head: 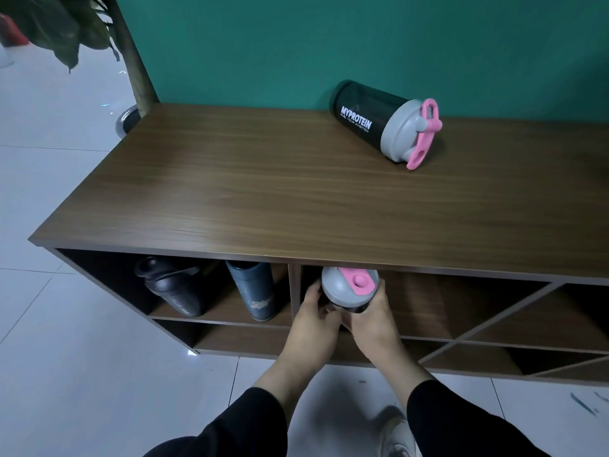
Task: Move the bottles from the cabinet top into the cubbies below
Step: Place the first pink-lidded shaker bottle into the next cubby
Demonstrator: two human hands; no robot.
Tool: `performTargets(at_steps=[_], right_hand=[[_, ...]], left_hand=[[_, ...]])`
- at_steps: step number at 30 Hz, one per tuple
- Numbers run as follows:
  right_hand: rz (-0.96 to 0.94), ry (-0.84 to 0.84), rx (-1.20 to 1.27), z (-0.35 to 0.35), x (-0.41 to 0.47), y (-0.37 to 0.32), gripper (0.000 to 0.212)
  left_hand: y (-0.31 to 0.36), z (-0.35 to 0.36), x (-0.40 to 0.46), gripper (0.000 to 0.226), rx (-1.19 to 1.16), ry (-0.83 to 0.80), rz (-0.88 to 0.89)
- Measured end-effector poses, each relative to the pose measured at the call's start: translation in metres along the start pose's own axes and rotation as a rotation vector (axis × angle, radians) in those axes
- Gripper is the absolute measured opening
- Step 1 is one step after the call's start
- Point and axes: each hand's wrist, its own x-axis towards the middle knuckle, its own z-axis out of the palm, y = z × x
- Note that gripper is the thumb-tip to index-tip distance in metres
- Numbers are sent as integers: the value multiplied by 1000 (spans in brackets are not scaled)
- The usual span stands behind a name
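Both my hands are clamped on one shaker (350,286), low in the centre of the frame. My left hand (314,319) wraps its left side, fingers curled against the dark body. My right hand (374,319) wraps its right side, fingers closed round the body below the lid. The shaker stands upright, grey lid and pink cap facing up, at the mouth of the upper cubby just right of the divider (294,291). Whether its base rests on the cubby floor, I cannot tell; my hands hide it.

A second shaker (382,122) lies on its side on the cabinet top (230,179), upper right of centre, near the green wall (329,44). Its grey lid and pink loop point toward the right of the frame.

The upper cubby left of the divider holds two bottles: a black bottle (171,286) leaning at the left, and a blue bottle (255,290) just right of it, beside the divider.

A plant (66,28) fills the upper left corner.
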Motion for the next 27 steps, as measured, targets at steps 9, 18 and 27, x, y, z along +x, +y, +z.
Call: performTargets(at_steps=[9,18,27], right_hand=[[25,-101,-18,-2,18,3,70],[139,-216,-286,-9,-7,-8,77],[-126,-553,-739,-57,-88,-87,42]], left_hand=[[0,4,2,68,-28,9,17],[4,4,-4,77,41,43,-63],[18,-11,-32,18,-9,106,-200]])
